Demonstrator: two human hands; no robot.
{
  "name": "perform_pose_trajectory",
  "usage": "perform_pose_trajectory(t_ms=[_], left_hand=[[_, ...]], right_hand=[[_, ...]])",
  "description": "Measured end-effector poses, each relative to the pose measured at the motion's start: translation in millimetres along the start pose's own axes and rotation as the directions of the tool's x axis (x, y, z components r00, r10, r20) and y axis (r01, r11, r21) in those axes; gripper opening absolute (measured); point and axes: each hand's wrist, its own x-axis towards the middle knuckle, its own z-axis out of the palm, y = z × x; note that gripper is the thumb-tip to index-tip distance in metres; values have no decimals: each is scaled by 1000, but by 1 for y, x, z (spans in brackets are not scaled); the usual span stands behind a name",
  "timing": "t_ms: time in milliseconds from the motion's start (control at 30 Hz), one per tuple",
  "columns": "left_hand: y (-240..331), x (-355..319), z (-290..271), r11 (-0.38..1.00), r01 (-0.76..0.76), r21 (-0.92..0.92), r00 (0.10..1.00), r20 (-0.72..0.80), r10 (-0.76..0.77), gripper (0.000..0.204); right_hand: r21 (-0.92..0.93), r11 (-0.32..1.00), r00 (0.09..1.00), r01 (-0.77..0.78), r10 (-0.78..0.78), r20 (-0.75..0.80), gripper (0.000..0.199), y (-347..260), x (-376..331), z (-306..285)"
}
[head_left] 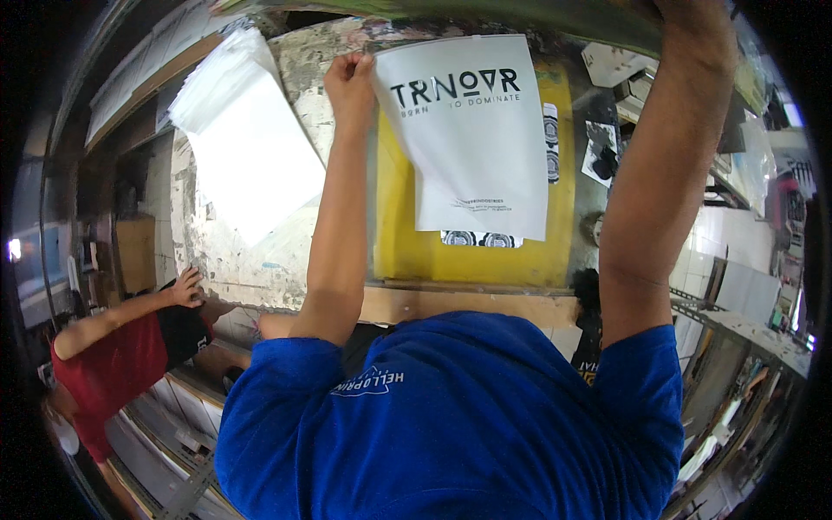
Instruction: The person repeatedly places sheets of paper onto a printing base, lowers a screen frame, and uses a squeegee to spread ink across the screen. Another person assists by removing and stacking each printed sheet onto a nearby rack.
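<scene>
My left hand (349, 76) pinches the upper left corner of a white plastic bag (472, 147) printed with black lettering. The bag lies over a yellow board (485, 264), its left edge slightly rippled. Black-and-white stickers (482, 239) on the board peek out below the bag and along its right side. My right arm reaches up to the far right, where only the base of my right hand (693, 10) shows at the picture's top edge, beside a raised olive-green panel (572, 16). Its fingers are out of sight.
A fanned stack of white sheets or bags (251, 165) lies left on the stained tabletop (251, 282). A wooden strip (468, 305) runs along the near edge. To the left, a person in red (121, 360) rests a hand by the table corner. Metal racks (737, 347) stand right.
</scene>
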Motion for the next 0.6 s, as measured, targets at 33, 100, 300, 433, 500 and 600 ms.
perform_pose_trajectory(t_ms=[33, 100, 300, 433, 500, 600], left_hand=[[9, -9, -16, 998, 56, 15, 997, -51, -56, 12], [2, -16, -59, 997, 74, -33, 989, -127, -78, 10], [17, -62, -200, 990, 71, -125, 850, -511, -125, 10], [3, -83, -302, 992, 11, -129, 718, -689, -97, 11], [-3, -102, -355, 993, -4, -115, 616, -783, -88, 12], [-16, -121, -412, 988, -49, -144, 513, -853, -99, 13]], right_hand=[[21, 999, 999, -35, 35, 25, 41, -3, 2, -1], [32, 995, 995, -96, 96, 0, 41, -3, 7, 0], [-209, 963, 981, -171, 146, -131, 44, -10, 1, 17], [-50, 937, 936, -346, 341, -84, 51, 66, -10, 6], [46, 953, 953, -300, 302, -37, 43, 41, -3, 13], [-29, 976, 977, -214, 214, 11, 40, 39, -1, 10]])
